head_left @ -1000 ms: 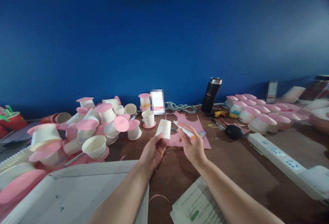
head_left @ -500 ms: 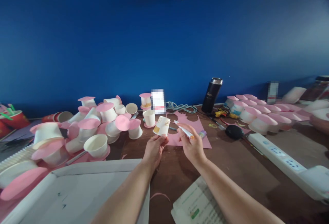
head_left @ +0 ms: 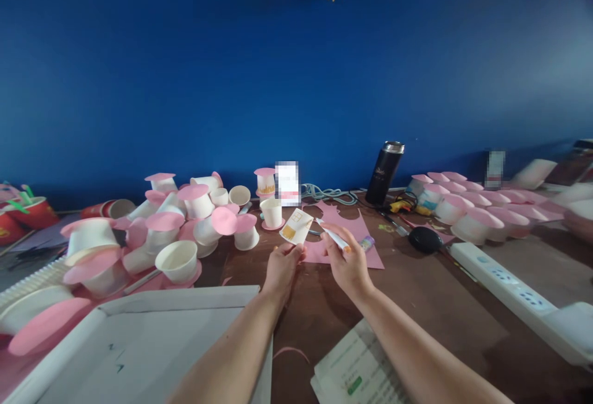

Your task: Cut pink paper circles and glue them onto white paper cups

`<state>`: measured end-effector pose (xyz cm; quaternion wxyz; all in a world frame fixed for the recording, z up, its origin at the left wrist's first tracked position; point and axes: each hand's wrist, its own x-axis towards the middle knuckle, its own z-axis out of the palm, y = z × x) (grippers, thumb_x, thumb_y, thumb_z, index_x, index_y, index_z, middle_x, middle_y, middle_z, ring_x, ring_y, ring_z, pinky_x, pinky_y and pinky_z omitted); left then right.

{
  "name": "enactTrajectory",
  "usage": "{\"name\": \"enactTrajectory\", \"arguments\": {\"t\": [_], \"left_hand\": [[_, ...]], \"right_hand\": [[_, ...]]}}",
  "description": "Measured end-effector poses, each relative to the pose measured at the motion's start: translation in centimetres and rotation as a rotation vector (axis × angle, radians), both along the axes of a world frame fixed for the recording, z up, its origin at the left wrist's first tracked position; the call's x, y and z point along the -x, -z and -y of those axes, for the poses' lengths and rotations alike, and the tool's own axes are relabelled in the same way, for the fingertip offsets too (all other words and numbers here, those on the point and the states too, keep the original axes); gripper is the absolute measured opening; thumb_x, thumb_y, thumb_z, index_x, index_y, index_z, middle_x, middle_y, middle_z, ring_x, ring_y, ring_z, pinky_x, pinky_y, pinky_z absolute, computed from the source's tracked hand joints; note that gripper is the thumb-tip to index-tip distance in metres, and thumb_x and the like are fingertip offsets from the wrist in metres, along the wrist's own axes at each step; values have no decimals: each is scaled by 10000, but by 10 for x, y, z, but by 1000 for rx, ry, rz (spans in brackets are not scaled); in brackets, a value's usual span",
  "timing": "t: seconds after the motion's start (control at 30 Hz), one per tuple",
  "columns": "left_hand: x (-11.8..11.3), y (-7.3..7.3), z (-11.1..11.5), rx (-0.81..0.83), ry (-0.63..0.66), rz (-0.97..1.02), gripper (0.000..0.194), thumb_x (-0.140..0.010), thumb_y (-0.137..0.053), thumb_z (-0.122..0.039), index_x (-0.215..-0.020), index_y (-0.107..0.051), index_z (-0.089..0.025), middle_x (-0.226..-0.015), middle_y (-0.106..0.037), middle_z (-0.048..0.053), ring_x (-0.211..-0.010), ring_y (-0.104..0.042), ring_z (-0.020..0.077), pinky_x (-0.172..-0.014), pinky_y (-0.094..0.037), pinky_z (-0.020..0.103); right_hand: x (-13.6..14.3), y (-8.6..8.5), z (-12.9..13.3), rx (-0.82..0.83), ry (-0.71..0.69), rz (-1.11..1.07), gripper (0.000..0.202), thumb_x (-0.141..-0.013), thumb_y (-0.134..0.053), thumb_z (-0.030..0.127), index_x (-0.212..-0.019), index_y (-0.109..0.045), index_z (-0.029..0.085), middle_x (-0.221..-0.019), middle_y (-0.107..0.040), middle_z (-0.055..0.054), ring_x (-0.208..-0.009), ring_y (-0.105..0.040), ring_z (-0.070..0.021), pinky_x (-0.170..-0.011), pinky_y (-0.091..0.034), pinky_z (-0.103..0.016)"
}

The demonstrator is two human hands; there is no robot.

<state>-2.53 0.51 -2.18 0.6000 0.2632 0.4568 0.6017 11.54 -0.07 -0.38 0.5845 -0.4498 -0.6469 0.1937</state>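
My left hand [head_left: 283,268] is closed on the narrow end of a white paper cup [head_left: 303,222], tilted away from me. Drawn window-like squares and a yellow-brown patch show on its side. A white marker [head_left: 334,235] with an orange end sits pinched in my right hand [head_left: 345,262]. Its tip points toward the cup's right side; whether they touch I cannot tell. Behind the cup lies a pink sheet [head_left: 365,231] with round cut-outs. Just left of it, an upright white cup [head_left: 271,211] stands on a pink disc.
Several cups with pink discs [head_left: 164,222] crowd the left, above a white box lid [head_left: 152,354]. On the right are a black flask [head_left: 384,175], a black mouse [head_left: 425,239], a power strip [head_left: 504,296] and more pink-topped cups [head_left: 477,218]. A printed booklet [head_left: 356,367] lies in front.
The cup in my left hand has turned and leaned to the right, bringing more of the drawn squares into view. My right hand keeps the marker in nearly the same pose.
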Motion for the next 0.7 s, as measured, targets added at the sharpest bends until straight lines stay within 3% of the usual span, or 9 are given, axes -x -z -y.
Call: {"name": "enactTrajectory", "arguments": {"t": [0.1,0.33,0.5,0.7], "left_hand": [[0,-1,1,-29,39,17,99,-640,-752,-159,-660,-667,-113,-628,-653,37,-606,-607,112,-632,-446,200],[1,-10,2,-38,54,302,105,-741,-641,-55,-648,-643,-103,-700,-643,42,-682,-630,92,-746,-521,205],[4,-9,1,11,26,435,111,-772,-620,-19,-689,-630,-91,-698,-640,51,-665,-642,100,-670,-560,193],[4,-9,2,5,14,456,85,-798,-606,-29,-734,-634,-76,-723,-647,70,-647,-641,99,-636,-572,188]], "right_hand": [[0,1,0,-5,3,4,231,-907,-523,309,-1105,-619,242,-1075,-656,-70,-659,-616,-130,-645,-517,-284],[0,0,0,-16,21,6,241,-907,-518,298,-1114,-620,230,-1058,-659,-70,-685,-619,-141,-684,-522,-307],[0,-1,0,-30,36,5,238,-900,-529,302,-1100,-626,219,-1063,-662,-81,-733,-633,-158,-692,-524,-311],[1,-1,1,-20,42,-36,271,-903,-529,321,-1129,-611,194,-997,-678,-79,-698,-638,-152,-649,-528,-292]]}}
